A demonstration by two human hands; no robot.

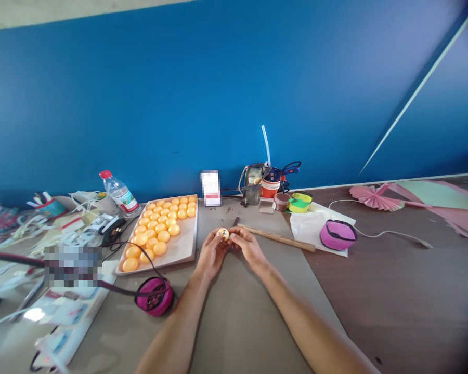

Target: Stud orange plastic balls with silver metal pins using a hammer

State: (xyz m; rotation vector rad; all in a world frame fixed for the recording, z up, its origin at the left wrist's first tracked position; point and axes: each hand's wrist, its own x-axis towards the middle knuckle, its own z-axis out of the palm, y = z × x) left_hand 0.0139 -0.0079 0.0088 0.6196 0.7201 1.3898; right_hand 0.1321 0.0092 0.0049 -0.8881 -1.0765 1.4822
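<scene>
Both my hands meet over the middle of the tabletop and hold one small orange ball (pixel 223 234) between their fingertips. My left hand (pixel 210 253) cups it from the left with curled fingers. My right hand (pixel 248 245) pinches it from the right. To the left lies a flat tray (pixel 183 248) with several rows of the same orange balls (pixel 159 224). A wooden-handled tool (pixel 281 239) lies just behind my right hand.
A water bottle (pixel 120 194), cables and clutter crowd the far left. A magenta round pouch (pixel 155 297) sits near my left forearm, another (pixel 337 235) on white paper at right. Cups with tools (pixel 269 184) stand by the blue wall. Pink paper fans (pixel 374 197) lie far right.
</scene>
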